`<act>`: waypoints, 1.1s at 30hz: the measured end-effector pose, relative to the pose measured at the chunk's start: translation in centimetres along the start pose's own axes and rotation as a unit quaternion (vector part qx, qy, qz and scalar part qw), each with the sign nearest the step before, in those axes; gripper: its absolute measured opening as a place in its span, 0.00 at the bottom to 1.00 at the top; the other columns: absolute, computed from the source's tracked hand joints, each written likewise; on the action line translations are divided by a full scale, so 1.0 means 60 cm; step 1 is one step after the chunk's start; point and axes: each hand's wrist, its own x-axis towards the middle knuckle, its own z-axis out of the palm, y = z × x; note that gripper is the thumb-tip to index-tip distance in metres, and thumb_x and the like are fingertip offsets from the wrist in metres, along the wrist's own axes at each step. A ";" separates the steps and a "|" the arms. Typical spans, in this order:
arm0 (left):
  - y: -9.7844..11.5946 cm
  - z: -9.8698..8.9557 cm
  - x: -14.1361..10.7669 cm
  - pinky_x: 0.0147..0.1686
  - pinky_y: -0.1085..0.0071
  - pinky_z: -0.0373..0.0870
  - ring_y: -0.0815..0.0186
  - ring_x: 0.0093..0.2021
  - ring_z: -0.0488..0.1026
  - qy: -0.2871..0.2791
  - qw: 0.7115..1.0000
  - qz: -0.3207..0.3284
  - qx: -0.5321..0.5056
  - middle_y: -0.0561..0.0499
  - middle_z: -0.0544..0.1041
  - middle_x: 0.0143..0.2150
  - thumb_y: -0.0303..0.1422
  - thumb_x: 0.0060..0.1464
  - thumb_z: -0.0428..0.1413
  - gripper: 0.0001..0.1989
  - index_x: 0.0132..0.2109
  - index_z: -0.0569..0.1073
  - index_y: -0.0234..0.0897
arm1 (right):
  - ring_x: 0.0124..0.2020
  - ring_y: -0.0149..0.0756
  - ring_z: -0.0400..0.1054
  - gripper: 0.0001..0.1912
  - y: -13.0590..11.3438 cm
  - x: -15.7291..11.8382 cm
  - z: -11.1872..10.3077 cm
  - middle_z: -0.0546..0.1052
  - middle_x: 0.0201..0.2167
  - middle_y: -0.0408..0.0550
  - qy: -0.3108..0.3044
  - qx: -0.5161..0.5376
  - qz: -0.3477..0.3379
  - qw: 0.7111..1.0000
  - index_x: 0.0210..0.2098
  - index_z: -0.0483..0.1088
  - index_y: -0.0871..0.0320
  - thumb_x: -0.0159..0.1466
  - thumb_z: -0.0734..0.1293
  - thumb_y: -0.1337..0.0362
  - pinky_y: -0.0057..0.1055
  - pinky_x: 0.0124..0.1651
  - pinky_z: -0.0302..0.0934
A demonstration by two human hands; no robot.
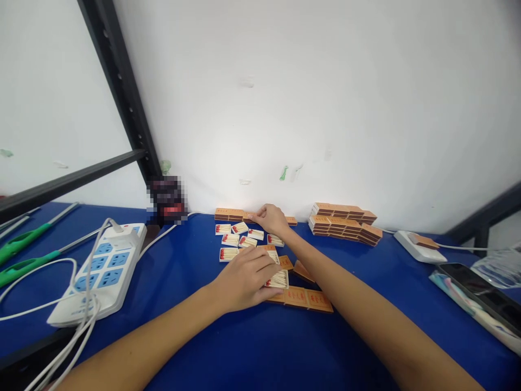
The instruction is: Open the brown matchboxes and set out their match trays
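1. Reaching w/ my right hand [272,218], fingertips pinched a matchbox sleeve [249,216] in the back row by the wall.
2. My left hand [244,279] lay curled, fingers together, pressing an open match tray [278,279] mid-table.
3. Best kept trays level, I judged.

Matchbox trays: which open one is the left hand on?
The open tray of matches nearest the camera, under the left hand's fingers. It lies apart from the cluster of open trays nearer the wall, just behind the row of orange sleeves.
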 end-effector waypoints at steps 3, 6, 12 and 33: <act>0.003 -0.001 0.001 0.45 0.60 0.73 0.56 0.44 0.75 -0.003 1.000 0.003 0.010 0.44 0.81 0.41 0.42 0.67 0.59 0.15 0.51 0.75 0.34 | 0.36 0.38 0.73 0.18 -0.004 0.000 0.003 0.82 0.36 0.48 0.002 -0.010 -0.011 1.000 0.36 0.72 0.56 0.59 0.78 0.51 0.30 0.36 0.59; 0.004 0.000 0.002 0.46 0.59 0.73 0.56 0.44 0.75 -0.012 1.000 0.006 0.003 0.44 0.81 0.41 0.42 0.66 0.60 0.16 0.51 0.75 0.33 | 0.37 0.38 0.72 0.17 -0.006 0.003 0.007 0.81 0.35 0.48 0.004 -0.019 -0.024 1.000 0.37 0.72 0.56 0.59 0.79 0.53 0.30 0.37 0.58; 0.011 0.003 0.000 0.43 0.59 0.73 0.57 0.41 0.75 -0.028 0.999 0.006 -0.043 0.44 0.80 0.38 0.43 0.62 0.62 0.16 0.46 0.77 0.34 | 0.36 0.35 0.71 0.15 0.002 -0.011 -0.042 0.80 0.35 0.47 -0.017 0.017 -0.084 0.996 0.39 0.73 0.57 0.63 0.75 0.54 0.30 0.40 0.61; -0.196 -0.176 -0.043 0.41 0.60 0.71 0.49 0.45 0.78 -0.199 0.877 -0.420 0.122 0.41 0.84 0.44 0.45 0.51 0.61 0.18 0.42 0.82 0.37 | 0.36 0.36 0.66 0.13 0.065 -0.198 -0.156 0.75 0.40 0.47 -0.118 0.031 -0.212 0.970 0.48 0.76 0.53 0.66 0.71 0.56 0.35 0.40 0.63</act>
